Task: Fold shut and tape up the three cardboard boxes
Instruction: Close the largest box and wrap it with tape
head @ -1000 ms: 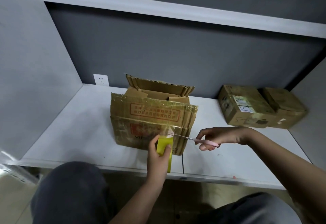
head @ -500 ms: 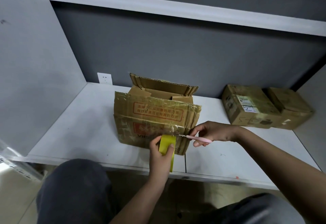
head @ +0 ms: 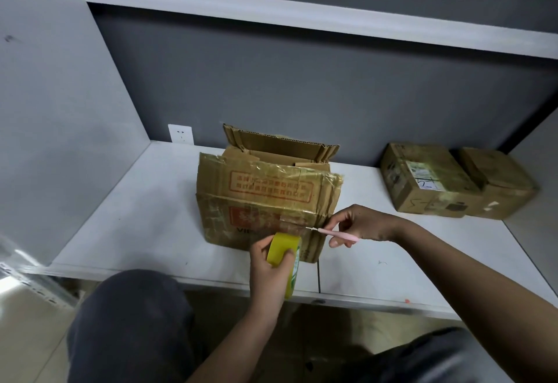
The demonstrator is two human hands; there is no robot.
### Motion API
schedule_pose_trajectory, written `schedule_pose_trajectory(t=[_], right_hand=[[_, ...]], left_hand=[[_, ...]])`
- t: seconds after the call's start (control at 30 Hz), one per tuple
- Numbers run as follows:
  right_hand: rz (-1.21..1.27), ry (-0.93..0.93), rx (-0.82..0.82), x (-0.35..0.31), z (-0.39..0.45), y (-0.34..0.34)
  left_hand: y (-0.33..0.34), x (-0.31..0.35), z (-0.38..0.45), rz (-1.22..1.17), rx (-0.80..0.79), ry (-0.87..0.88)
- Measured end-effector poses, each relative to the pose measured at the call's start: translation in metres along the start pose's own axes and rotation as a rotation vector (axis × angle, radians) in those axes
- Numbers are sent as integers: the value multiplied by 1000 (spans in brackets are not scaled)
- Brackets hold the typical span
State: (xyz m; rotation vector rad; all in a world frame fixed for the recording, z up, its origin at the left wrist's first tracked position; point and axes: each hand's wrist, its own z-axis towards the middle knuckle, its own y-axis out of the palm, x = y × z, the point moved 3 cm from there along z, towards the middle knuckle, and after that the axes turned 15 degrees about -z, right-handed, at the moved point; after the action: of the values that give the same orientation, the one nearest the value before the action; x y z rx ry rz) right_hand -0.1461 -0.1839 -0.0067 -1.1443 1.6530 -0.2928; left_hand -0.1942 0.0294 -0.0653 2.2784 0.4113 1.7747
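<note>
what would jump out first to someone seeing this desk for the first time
Most striking is the big worn cardboard box in the middle of the white desk, its top flaps open. In front of it the left hand grips a yellow roll of tape, while the right hand holds a slim pink-handled cutter at the box's front face. Two smaller closed cardboard boxes sit together far right.

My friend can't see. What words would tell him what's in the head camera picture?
A person's left hand grips a yellow tape roll against an open cardboard box while the right hand holds a pink-handled cutter to the tape. Two closed boxes sit to the right on the white shelf.
</note>
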Motion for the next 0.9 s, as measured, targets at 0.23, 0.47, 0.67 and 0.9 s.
schedule_pose_trajectory(t=[0.23,0.47,0.67,0.9], right_hand=[[-124,144,-167,22,-29,16],[198,219,130,95,-136,17],[-168,730,676,166,-158,35],[-327,948,647,207,-122,49]], left_hand=[[-15,-1,-16,-3,-77,8],[32,-5,-20,182,-502,48],[139,-48,-10,822,-883,269],[201,-107,13,1433,-931,640]])
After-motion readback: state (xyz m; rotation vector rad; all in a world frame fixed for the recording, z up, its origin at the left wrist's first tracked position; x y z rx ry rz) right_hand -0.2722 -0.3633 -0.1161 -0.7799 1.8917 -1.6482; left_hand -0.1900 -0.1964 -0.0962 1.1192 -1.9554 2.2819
